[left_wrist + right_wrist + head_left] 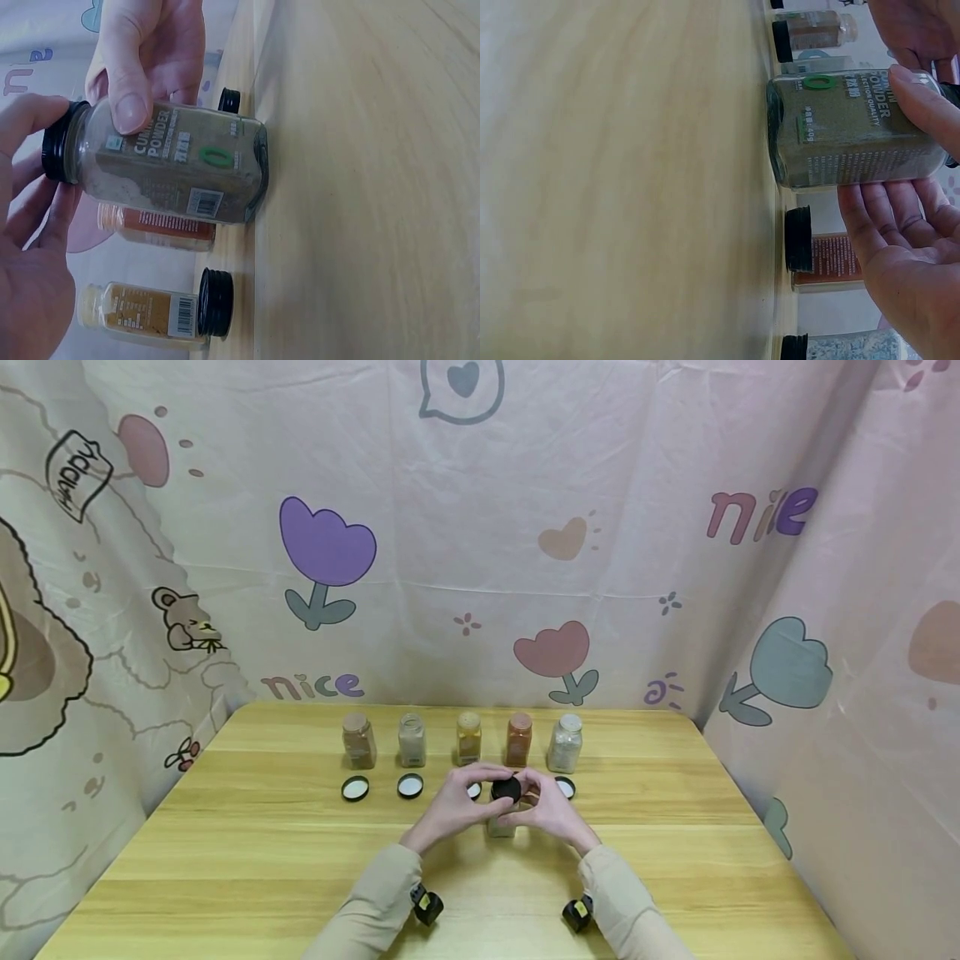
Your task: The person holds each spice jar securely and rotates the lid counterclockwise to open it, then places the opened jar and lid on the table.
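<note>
Between both hands stands a clear glass cumin powder jar [172, 169] with brown-grey powder and a printed label, its base at the tabletop. The black screw lid [506, 789] sits on the jar's mouth. My left hand [461, 802] pinches this lid at its rim between thumb and fingers. Around the upper part of the glass, my right hand [553, 810] holds the jar, thumb across the label and fingers behind. The two hands nearly meet in the head view and cover much of the jar.
Behind the hands stands a row of several lidless jars, among them brown [359, 743], yellow [468, 742], red-orange [518, 742] and white [565, 746]. Black lids [355, 788] lie in front, those in the head view showing white insides. A wooden table [262, 860] meets a printed curtain [450, 527].
</note>
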A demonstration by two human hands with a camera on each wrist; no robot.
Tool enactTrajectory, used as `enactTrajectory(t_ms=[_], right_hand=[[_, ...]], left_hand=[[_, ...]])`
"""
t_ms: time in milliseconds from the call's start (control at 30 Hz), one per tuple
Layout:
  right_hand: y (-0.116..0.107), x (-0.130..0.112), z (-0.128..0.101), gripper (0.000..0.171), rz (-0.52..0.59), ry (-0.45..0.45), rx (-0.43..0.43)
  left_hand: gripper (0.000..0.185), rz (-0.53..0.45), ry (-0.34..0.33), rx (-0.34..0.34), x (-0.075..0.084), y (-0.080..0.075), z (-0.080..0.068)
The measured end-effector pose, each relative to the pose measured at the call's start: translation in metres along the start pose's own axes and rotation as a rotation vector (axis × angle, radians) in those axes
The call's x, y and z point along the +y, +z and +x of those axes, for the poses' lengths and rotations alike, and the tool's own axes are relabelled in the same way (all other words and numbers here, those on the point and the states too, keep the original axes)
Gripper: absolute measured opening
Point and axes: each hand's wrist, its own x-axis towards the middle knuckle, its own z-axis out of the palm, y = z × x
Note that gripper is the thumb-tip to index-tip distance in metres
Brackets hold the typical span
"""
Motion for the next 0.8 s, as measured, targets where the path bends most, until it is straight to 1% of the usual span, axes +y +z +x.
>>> enactTrajectory(t_ms=[167,300,400,500,600,733,800], right_hand=[[0.0004,0.0011,0.0003,0.046,0.005,-0.002,0.001],[0.0005,0.0016,0.0005,0.046,0.003,0.006,0.000],[0.0005,0.0015,0.0004,0.045,0.001,0.009,0.003],[0.0006,0.0014,0.0005,0.046,0.002,0.005,0.010],[0.0005,0.0018,0.0003,0.046,0.012,0.002,0.006],[0.0004,0.0027,-0.0004,0.046,0.023,0.007,-0.007],[0.0003,0.0030,-0.0007,0.046,0.024,0.007,-0.008]], left_hand=[[0.039,0.002,-0.036,0.024,-0.0004,0.0014,-0.0003],[0.038,-0.008,-0.001,0.015,-0.0012,0.0004,-0.0010],[0.038,-0.015,0.025,-0.007,-0.0013,-0.0012,-0.0013],[0.037,-0.019,0.018,-0.033,-0.0005,-0.0026,-0.0014],[0.037,-0.036,-0.009,-0.045,0.0008,-0.0040,-0.0017],[0.036,-0.039,-0.037,-0.020,-0.0006,-0.0037,-0.0016],[0.037,-0.027,-0.039,0.000,-0.0016,-0.0030,-0.0012]])
